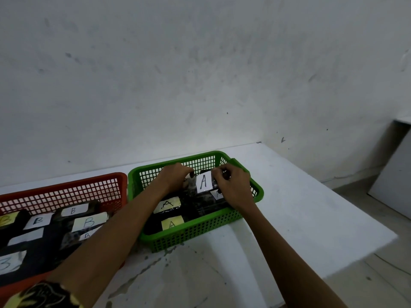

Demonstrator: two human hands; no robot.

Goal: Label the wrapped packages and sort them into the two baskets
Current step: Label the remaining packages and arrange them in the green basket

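Package [190, 185] spans hand to hand, label [204, 181] facing up between them; left hand [175, 177] and right hand [232, 185] each grip an end; green basket [195, 235] directly beneath.

Two bare arms are seen, the left arm [106, 236] and the right arm [278, 245], uncovered down to the left hand [175, 176] and the right hand [231, 185]. At the near end of the left arm a sleeve [44, 294] is worn, patterned in black with pale yellow patches.
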